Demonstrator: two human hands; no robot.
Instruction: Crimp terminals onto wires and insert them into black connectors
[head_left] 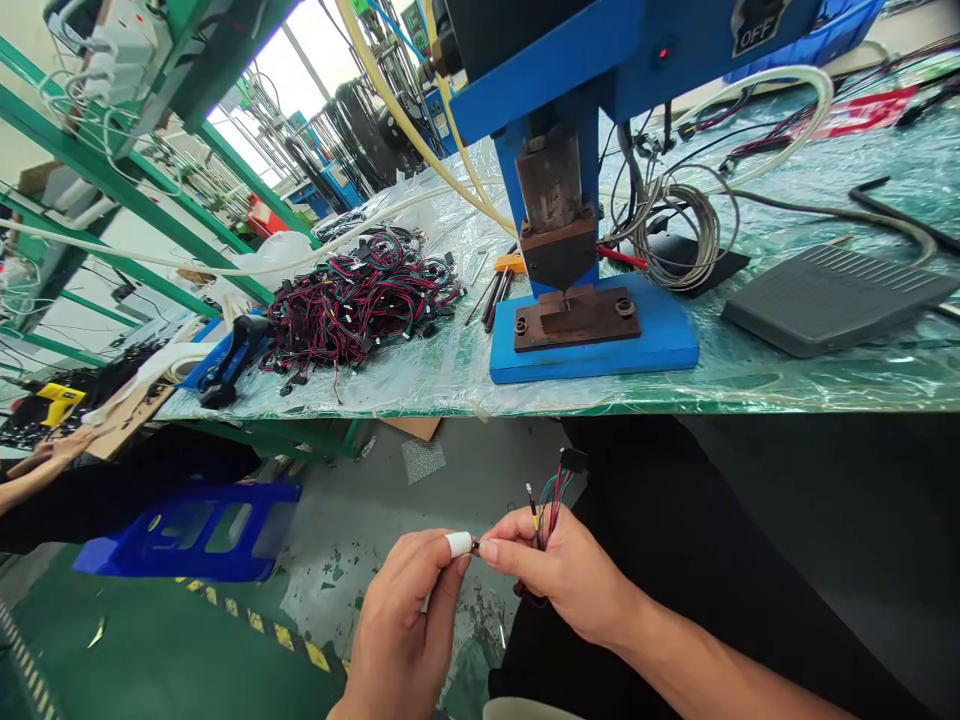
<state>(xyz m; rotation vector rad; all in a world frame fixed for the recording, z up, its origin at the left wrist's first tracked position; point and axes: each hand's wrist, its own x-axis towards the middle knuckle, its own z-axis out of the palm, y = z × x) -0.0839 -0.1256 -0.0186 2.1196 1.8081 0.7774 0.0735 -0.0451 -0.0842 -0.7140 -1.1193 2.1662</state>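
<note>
At the press's (551, 180) 6 o'clock, the right hand (566, 565) grips a harness (555, 495), long axis toward 1 o'clock, connector (573, 460) uppermost. The left hand's (409, 605) thumb and forefinger pinch a small tip (475, 546).

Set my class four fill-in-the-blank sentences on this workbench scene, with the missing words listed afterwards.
1. The machine's base is painted ____.
2. The label near the picture's top reads ____.
3. One fingertip of the left hand wears a ____ cover.
4. The ____ hand holds a bundle of wires with a black connector.

Missing words: blue; OFF; white; right
</note>
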